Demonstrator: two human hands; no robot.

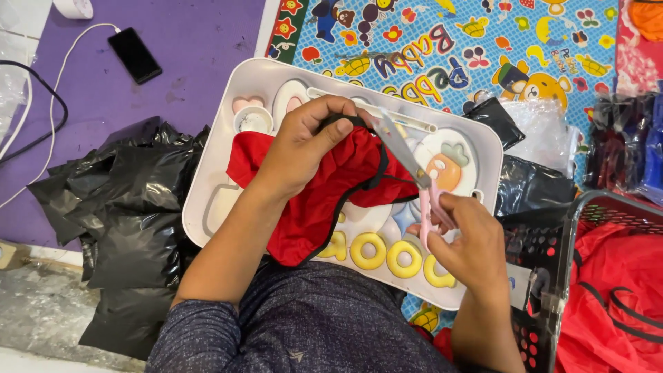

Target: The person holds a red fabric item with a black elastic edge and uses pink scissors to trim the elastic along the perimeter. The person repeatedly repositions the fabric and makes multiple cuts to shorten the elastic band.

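Soft, light red garment bunched under left hand, black trim pinched; right hand gripping pink-handled scissors, blades parted at trim.

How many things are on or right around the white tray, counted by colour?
Red: 1, red cloth with black trim, under the left hand
Pink: 1, pink-handled scissors, in the right hand
White: 1, white tray
Black: 1, phone
Total: 4

L hand fingers curled, gripping; R hand closed, both forearms bent inward.
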